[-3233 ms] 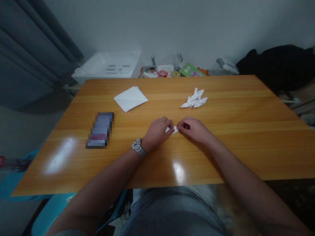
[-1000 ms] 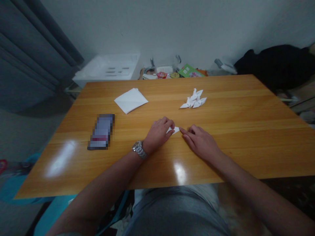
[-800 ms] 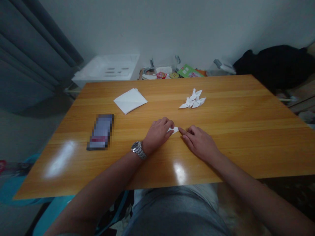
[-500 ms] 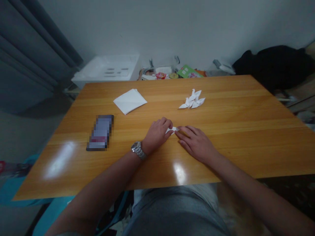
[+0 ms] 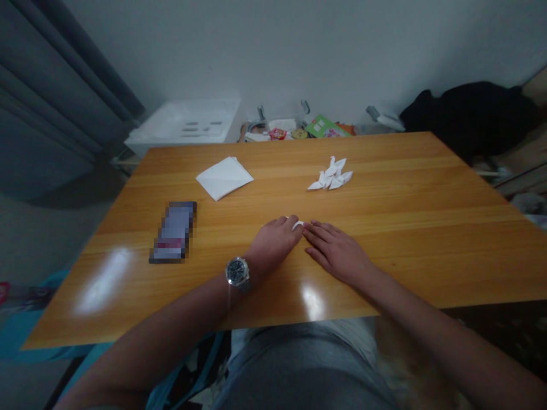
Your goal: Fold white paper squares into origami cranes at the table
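A small white folded paper [image 5: 298, 224] lies on the wooden table [image 5: 405, 228], only its tip showing between my hands. My left hand [image 5: 273, 245], with a metal watch on the wrist, rests palm down with its fingers together over the paper, pinning it. My right hand [image 5: 337, 253] lies flat beside it. Its fingers are stretched out, and their tips touch the paper's right end.
A stack of white paper squares [image 5: 224, 177] sits at the back left and folded paper figures [image 5: 331, 176] at the back centre. A phone [image 5: 173, 232] lies to the left. Behind the table are a white bin [image 5: 183, 121], small clutter [image 5: 299, 128] and black cloth [image 5: 465, 117].
My right hand went from pinching the paper to lying flat and slid left against it. My left hand rolled palm down over the paper, covering most of it.
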Demonstrator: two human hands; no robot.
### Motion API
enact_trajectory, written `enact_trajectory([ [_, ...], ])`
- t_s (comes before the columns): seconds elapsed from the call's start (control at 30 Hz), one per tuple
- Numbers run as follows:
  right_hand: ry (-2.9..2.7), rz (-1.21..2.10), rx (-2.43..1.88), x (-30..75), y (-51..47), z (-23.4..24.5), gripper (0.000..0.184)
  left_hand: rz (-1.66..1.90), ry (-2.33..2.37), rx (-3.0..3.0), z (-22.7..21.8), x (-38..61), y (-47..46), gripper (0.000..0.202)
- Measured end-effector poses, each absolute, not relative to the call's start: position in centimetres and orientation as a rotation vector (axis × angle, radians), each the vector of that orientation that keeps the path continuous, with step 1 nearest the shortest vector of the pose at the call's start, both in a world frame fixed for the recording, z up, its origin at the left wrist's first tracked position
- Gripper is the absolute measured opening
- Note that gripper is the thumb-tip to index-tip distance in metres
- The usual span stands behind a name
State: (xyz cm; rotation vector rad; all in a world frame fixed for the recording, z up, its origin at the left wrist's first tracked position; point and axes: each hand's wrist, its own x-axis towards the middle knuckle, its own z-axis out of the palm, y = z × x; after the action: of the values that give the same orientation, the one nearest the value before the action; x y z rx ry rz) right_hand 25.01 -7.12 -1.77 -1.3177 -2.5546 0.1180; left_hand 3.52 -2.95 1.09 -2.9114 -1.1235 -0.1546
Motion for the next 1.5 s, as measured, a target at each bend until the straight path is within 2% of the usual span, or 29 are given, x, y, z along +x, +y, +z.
enact_trajectory([
  [0.2, -2.522, 0.157, -1.349, 24.9, -7.3, -1.9, 0.052, -0.258, -1.196, -2.92, -0.1, 1.9, -5.5, 0.048],
  [0.3, -2.531, 0.15, -1.365, 24.9, -7.4, -1.9, 0.054, -0.261, -1.263, -2.938, -0.4, 1.4, -6.3, 0.055],
  [0.73, -2.517, 0.091, -1.475, 24.3, -8.2, -1.6, 0.052, -0.304, -1.297, -2.966, -0.1, 1.0, -6.5, 0.053],
  [1.23, -2.488, 0.135, -1.539, 24.4, -8.3, -1.8, 0.055, -0.27, -1.254, -2.955, -0.5, -0.1, -6.9, 0.062],
  [1.5, -2.526, 0.107, -1.526, 24.2, -8.4, -1.6, 0.052, -0.255, -1.291, -2.93, -0.4, -0.6, -7.1, 0.058],
])
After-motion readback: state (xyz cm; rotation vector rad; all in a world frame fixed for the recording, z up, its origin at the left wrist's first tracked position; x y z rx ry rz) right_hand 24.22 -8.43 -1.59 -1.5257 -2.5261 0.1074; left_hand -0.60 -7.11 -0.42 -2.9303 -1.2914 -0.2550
